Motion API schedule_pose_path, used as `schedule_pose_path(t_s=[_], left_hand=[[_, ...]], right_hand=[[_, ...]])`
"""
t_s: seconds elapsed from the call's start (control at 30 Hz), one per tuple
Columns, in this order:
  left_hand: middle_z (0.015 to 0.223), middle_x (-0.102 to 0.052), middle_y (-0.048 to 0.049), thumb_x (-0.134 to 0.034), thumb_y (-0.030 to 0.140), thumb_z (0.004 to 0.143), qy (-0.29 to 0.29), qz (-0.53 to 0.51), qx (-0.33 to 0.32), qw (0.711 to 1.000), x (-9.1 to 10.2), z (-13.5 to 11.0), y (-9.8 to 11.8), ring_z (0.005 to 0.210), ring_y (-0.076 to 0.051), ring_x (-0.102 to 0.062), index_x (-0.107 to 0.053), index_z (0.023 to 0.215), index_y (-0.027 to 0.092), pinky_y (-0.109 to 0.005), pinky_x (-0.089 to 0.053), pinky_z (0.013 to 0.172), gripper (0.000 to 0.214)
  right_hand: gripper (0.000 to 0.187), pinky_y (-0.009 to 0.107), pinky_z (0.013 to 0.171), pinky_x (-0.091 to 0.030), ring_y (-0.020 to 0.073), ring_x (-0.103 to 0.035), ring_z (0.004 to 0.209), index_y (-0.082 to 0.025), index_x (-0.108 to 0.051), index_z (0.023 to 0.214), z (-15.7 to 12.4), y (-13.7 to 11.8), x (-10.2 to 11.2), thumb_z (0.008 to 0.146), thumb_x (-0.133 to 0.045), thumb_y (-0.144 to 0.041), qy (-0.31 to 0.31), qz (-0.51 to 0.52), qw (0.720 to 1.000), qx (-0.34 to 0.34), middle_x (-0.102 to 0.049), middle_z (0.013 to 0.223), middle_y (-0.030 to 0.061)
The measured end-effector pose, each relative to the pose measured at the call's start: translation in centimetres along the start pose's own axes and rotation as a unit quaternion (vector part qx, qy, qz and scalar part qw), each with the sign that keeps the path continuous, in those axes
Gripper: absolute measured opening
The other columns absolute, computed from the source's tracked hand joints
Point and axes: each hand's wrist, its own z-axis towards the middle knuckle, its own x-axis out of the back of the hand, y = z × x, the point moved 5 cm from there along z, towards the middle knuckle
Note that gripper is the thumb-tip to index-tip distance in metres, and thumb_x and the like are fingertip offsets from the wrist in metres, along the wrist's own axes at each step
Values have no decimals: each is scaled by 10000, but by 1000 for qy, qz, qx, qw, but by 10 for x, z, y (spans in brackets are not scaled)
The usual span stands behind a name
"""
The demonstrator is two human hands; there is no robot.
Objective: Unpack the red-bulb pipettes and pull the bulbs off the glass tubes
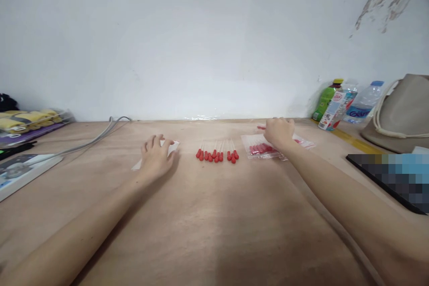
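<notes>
My left hand [156, 156] rests palm down with its fingers spread, over a flat white piece [138, 165] that looks like paper or card. To its right, several clear droppers with red bulbs [214, 155] lie in a loose row, bulbs toward me. My right hand [279, 131] is closed above clear plastic bags [254, 155], its fingertips turned away from view. More red-bulbed droppers [261, 148] show inside the near bag. A small red bit [261, 128] sticks out left of the right hand; whether the fingers hold it is unclear.
At the back right stand a green bottle [326, 100], a patterned carton [337, 109], a water bottle [363, 103] and a beige bag [402, 111]. A dark-edged device [378, 178] lies at right. Left are a grey cable [90, 143], a white box [50, 161] and yellow packs [30, 120].
</notes>
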Motion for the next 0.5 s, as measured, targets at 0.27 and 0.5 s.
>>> schedule_pose_path(t_s=[0.27,0.5], left_hand=[[1215,-448,-121,-434,382,845,99,-178,-103,974,21,-18,48,1164,-257,-376,-449,1139,186,-419,-285,990,354],[1167,-477,-127,-249,439,897,147,-378,-215,889,57,-29,63,1108,-246,-436,-396,1196,157,-429,-339,953,436]], right_hand=[[251,314,575,-426,189,-602,632,-174,-374,1044,-20,-12,38,919,-253,-355,134,431,892,-21,-596,803,78],[167,341,784,-476,162,-571,919,-233,-357,879,-105,-79,37,920,-291,-381,-39,676,706,208,-561,1010,76]])
